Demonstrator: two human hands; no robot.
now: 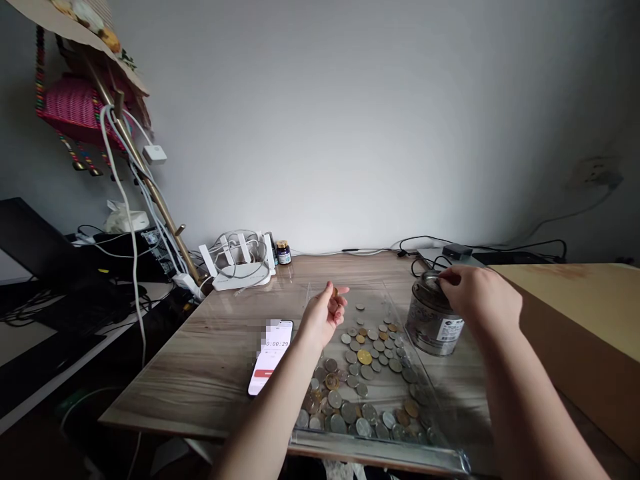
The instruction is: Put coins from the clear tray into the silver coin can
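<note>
My left hand hovers over the coins with a small gold-coloured coin pinched between thumb and index finger. Its other fingers are curled in. My right hand is at the top of a round metal tin with a patterned side and a white label. Its fingers are pressed together at the tin's lid; whatever they hold is hidden. Many loose silver and gold-coloured coins lie spread in a shallow clear plastic tray between my forearms.
Left of the tray lies a phone with a running timer. A white router and a small dark jar stand at the back. At right is a cardboard box. Cables run along the wall. A laptop sits far left.
</note>
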